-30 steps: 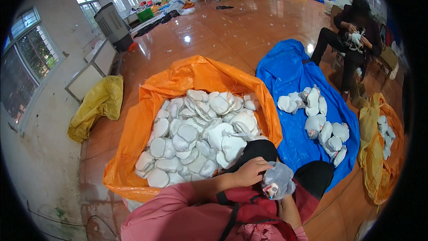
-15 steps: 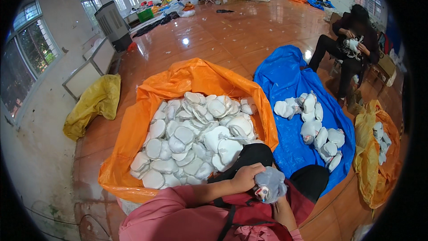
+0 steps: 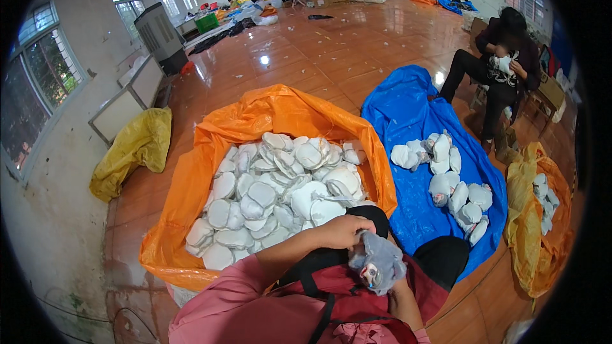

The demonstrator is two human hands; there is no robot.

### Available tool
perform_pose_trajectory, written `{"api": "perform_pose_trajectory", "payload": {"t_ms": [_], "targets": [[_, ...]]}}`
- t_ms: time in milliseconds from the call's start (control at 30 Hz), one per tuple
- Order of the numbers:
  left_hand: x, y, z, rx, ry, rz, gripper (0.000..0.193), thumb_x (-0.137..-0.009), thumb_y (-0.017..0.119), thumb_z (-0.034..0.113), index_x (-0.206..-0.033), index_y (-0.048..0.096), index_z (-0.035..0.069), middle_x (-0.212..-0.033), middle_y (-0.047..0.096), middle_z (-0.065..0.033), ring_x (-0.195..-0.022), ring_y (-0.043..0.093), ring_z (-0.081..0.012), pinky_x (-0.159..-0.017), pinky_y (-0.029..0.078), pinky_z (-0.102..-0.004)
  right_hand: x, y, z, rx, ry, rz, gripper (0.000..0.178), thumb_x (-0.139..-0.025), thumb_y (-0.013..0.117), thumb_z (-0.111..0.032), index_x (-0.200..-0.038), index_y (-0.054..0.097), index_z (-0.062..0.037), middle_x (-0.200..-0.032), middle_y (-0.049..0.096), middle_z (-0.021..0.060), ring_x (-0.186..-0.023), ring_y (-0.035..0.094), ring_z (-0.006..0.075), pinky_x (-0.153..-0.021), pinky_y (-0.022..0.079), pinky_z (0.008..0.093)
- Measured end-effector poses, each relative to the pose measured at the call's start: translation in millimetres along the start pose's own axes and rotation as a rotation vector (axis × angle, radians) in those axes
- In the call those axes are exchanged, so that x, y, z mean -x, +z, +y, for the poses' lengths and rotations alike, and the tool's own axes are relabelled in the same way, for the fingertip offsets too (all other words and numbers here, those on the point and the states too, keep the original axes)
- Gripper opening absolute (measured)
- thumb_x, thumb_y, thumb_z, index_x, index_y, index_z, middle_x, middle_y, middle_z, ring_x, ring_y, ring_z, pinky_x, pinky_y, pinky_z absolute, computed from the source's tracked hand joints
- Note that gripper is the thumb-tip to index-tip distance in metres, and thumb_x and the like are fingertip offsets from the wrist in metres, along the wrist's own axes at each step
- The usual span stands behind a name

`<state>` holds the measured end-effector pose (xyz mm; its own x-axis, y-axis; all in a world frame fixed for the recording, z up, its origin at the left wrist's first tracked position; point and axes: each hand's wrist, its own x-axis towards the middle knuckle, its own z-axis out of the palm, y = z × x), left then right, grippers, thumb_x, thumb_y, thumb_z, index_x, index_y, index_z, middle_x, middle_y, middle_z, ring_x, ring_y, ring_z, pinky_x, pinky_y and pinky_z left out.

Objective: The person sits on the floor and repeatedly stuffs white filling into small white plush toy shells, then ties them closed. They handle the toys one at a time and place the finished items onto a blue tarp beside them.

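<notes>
A small grey plush toy piece [image 3: 384, 266] with a pale patch bearing red and dark details is held over my lap. My right hand [image 3: 400, 291] is closed around it from below, most of its fingers hidden behind the cloth. My left hand [image 3: 344, 232] is closed at the upper left edge of the piece, with its fingers curled against the cloth; any thread or needle is too small to make out. Just beyond my left hand lies a heap of white, rounded plush pieces [image 3: 268, 194] in an open orange sack [image 3: 175, 216].
Right of it, a blue sheet [image 3: 408, 102] bears several stuffed white-grey pieces [image 3: 440, 181]. A yellow-orange sack [image 3: 526, 248] stands far right. Across from me a seated person [image 3: 503, 70] handles a white piece. A yellow sack [image 3: 137, 146] lies by the left wall.
My left hand has moved up and left, and the plush piece's top edge now stretches toward it. The seated person's hands have moved slightly upward.
</notes>
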<state>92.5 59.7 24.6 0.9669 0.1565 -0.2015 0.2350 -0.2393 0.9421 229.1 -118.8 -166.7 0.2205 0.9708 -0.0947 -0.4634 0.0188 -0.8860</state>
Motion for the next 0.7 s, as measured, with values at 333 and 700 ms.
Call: {"api": "perform_pose_trajectory", "payload": {"t_ms": [333, 700], "targets": [[-8.1, 53.1, -12.1, 0.014, 0.244, 0.202, 0.063, -0.072, 0.070, 0.006, -0.130, 0.046, 0.007, -0.119, 0.055, -0.0103, -0.113, 0.053, -0.0211, -0.097, 0.041, -0.0319, 16.5, -1.9, -13.8, -0.352, -0.020, 0.144, 0.029, -0.094, 0.051, -0.021, -0.115, 0.058, -0.0020, -0.108, 0.064, 0.0107, -0.092, 0.065, 0.0209, -0.082, 0.055, 0.0340], [-15.9, 91.9, -50.2, 0.961, 0.090, 0.253, 0.068, -0.077, 0.060, -0.009, -0.140, 0.038, 0.004, -0.133, 0.048, -0.0069, -0.125, 0.046, -0.0197, -0.109, 0.033, -0.0338, 21.1, 3.3, -24.6, -0.244, -0.060, 0.269, 0.030, -0.096, 0.047, -0.027, -0.112, 0.056, -0.0024, -0.103, 0.063, 0.0114, -0.085, 0.065, 0.0212, -0.076, 0.056, 0.0323]]}}
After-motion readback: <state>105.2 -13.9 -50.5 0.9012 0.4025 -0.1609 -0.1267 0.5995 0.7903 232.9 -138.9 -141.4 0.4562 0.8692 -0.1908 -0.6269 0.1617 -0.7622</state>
